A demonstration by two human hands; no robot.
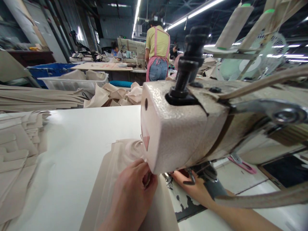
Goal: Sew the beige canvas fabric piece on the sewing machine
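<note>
Nearest, at the bottom centre: left hand (133, 195), fingers curled together and pinching the edge of a beige fabric piece (108, 179) flat on the white table (79, 138), fingertips tucked just under the near end of the sewing machine head (178, 128). Fabric running from the near edge up under that head, bunched slightly where it meets the machine. To the right, right hand (192, 189) reaching in beneath the head, beside the presser mechanism (199, 175), fingers mostly hidden by the machine; cannot tell whether apart or closed on anything. Worn, chipped dark plate (185, 202) between the two hands.

At the near left, a stack of cut beige pieces (16, 154) on the table edge. At the right, behind the head, a pink tool (243, 165) lying on the machine bed.

Above the head, a black knob post (190, 61), and further right thread cones (237, 24) on a stand, with a pale fan (252, 61) behind.

Farther back, more beige pieces heaped (115, 93), long folded layers at far left (38, 98), a white bin (72, 81). Beyond, a person in a yellow top and pink apron (157, 48) standing, back turned, at another sewing machine (132, 51), with long ceiling lights (192, 14) overhead.
</note>
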